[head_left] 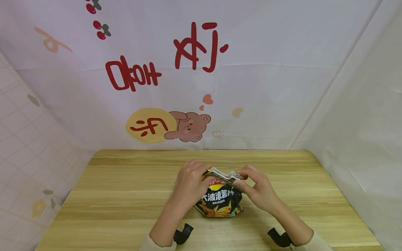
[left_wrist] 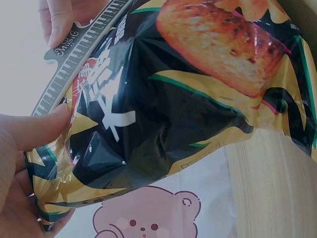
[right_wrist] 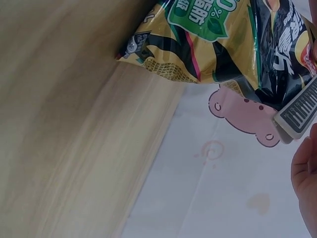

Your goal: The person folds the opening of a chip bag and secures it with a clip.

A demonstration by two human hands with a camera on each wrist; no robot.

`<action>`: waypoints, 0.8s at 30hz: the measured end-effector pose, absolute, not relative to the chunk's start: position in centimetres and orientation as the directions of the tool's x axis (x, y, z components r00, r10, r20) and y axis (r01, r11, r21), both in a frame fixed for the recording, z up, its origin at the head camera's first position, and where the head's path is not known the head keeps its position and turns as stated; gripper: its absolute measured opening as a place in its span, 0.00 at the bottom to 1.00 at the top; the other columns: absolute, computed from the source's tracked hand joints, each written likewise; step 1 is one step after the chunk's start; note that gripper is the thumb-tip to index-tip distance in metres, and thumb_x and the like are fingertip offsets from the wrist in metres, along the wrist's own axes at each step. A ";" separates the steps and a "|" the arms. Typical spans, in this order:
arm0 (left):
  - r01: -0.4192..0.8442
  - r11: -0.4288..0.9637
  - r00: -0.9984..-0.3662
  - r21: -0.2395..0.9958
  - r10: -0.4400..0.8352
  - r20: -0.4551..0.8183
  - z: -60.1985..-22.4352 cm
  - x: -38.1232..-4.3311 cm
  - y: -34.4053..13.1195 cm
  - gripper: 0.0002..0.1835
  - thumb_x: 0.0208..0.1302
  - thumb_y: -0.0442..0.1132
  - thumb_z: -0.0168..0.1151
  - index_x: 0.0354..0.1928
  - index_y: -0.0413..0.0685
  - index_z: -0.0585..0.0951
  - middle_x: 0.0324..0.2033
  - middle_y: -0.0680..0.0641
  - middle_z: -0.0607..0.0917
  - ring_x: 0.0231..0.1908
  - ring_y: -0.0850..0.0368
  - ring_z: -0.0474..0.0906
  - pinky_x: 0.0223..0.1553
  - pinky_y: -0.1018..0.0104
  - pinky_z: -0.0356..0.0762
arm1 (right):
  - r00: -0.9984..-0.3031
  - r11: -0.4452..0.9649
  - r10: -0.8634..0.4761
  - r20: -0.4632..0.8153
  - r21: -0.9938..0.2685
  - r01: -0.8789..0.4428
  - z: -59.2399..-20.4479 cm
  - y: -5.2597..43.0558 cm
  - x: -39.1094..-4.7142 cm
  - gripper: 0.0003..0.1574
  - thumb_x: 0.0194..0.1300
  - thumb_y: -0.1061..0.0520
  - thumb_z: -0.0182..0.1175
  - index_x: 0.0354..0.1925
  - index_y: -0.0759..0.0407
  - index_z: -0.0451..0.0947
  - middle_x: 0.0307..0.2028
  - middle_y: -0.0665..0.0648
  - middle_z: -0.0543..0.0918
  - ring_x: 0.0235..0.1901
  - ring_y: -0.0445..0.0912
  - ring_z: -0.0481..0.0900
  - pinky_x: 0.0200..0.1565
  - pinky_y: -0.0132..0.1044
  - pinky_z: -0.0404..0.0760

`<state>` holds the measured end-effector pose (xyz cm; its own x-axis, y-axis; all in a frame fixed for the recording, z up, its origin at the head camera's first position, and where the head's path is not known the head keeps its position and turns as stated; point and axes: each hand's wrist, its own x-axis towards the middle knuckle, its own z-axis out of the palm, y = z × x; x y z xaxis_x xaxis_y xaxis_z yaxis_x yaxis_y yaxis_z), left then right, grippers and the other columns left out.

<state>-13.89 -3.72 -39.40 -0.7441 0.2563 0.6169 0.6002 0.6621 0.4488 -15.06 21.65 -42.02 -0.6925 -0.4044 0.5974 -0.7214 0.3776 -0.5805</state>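
A black and gold bag of potato chips (head_left: 220, 202) stands on the table between both hands. Along its top edge lies a sealing clip (left_wrist: 79, 59) printed with piano keys and the word Music. My left hand (head_left: 191, 181) grips the bag's upper left corner; in the left wrist view its thumb (left_wrist: 39, 130) presses beside the clip's end, the other fingers behind. On the other side, my right hand (head_left: 259, 184) pinches the clip near its grey tab (head_left: 235, 175). One end of the clip (right_wrist: 297, 109) juts past the bag in the right wrist view, where that hand is partly cut off.
The wooden table (head_left: 125, 188) reaches back to a white cloth (head_left: 267, 104) printed with a bear and red characters. Cloth walls rise at both sides. Black curved pieces (head_left: 183, 234) sit at both wrists.
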 end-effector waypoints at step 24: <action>0.575 0.702 -0.764 0.420 0.278 0.582 -39.7 -13.5 -4.4 0.29 0.53 0.44 0.85 0.56 0.46 0.86 0.53 0.47 0.86 0.57 0.48 0.79 0.64 0.48 0.72 | -0.744 0.431 -0.378 0.551 -0.607 -0.668 -42.0 22.0 -15.2 0.30 0.60 0.69 0.74 0.60 0.58 0.82 0.47 0.52 0.87 0.42 0.46 0.80 0.46 0.37 0.78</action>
